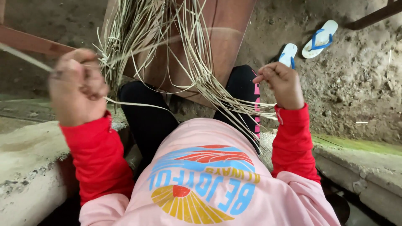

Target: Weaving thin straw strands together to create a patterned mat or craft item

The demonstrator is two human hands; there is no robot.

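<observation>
many pale, thin, dry straw strips (197,62) fan out, both hands' (77,86) (282,83) grip closed on strands.

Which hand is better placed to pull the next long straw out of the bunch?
Probably the left hand: it is raised beside the loose straw bunch and already grips one strip. The right hand sits lower, pinching the strands by the knee.

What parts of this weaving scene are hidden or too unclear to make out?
Head view only:
- Left hand: motion-blurred, so its grip on the strip is unclear.
- Straw strips: their upper ends are cut off by the top edge.
- Board: its top is cut off, and the strips cover part of it.
- Right hand: its fingers curl inward, hiding the fingertips' hold.
- Feet: hidden behind the legs and the pink shirt.
</observation>
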